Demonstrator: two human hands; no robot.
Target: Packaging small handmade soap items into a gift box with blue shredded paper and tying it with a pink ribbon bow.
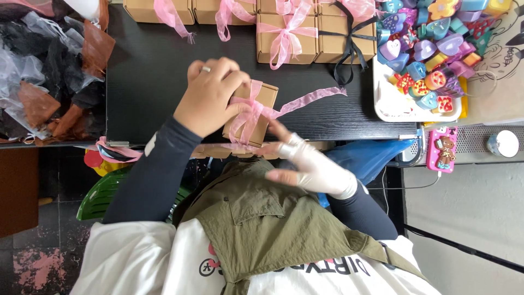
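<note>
My left hand, bare with a ring, is clamped over a small brown cardboard box at the near edge of the black table. A sheer pink ribbon is tied in a bow on the box, and one tail trails right across the table. My right hand, in a whitish glove, hovers just below and right of the box. Its fingers are spread, the fingertips close to the bow and the box's near corner. It looks blurred and grips nothing that I can make out.
Several finished boxes with pink bows and one with a black bow line the far edge. A white tray of colourful heart-shaped pieces sits at right, and a pink phone below it. Crumpled black and brown wrapping is piled at left.
</note>
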